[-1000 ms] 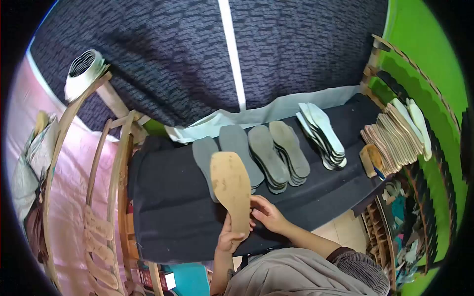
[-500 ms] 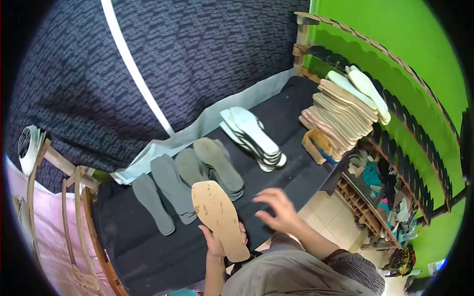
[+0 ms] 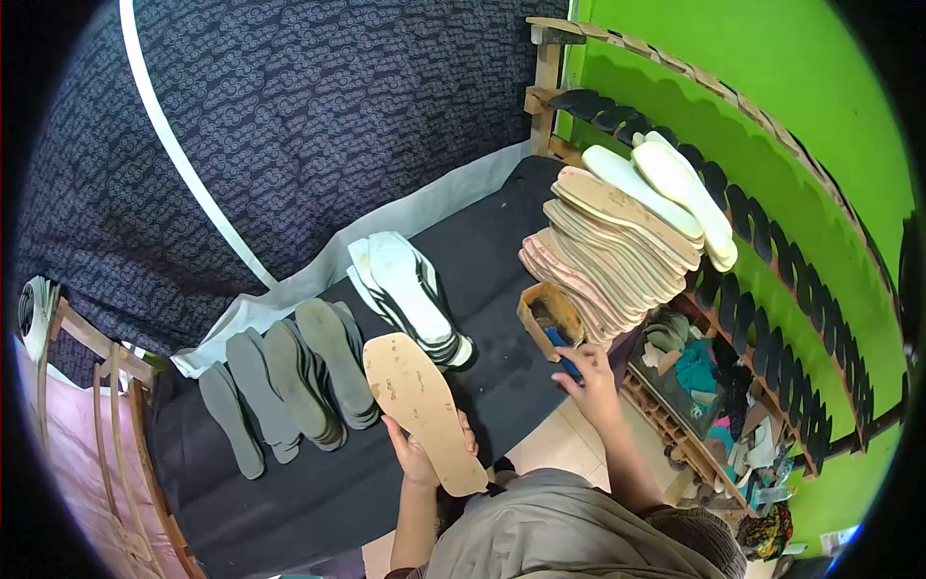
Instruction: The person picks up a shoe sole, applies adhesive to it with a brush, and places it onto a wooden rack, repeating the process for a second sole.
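Observation:
My left hand [image 3: 413, 459] holds a tan insole board [image 3: 422, 410] by its lower part, thumb on one edge and fingers on the other. Small dark marks dot its upward face. At the table's right edge, my right hand [image 3: 596, 384] has its thumb and fingers closed around a blue handle [image 3: 561, 347], which slants out of a small open container [image 3: 531, 320] with yellow-brown stained walls. The working end of that blue-handled tool is hidden in the container. Just beyond it rises a tall stack of tan insole boards [image 3: 617, 246].
Grey soles [image 3: 307, 396] lie in several overlapping piles at the left of the black-covered table [image 3: 492, 251]. White soles [image 3: 405, 289] form another pile mid-table. Pale soles [image 3: 680, 188] top the tan stack. Racks of black soles [image 3: 762, 241] line the green wall; a shelf of scraps [image 3: 699, 372] stands below.
My right hand has moved right, from above the table's front edge to the blue handle in the container. The view has turned right. My left hand still holds the insole board.

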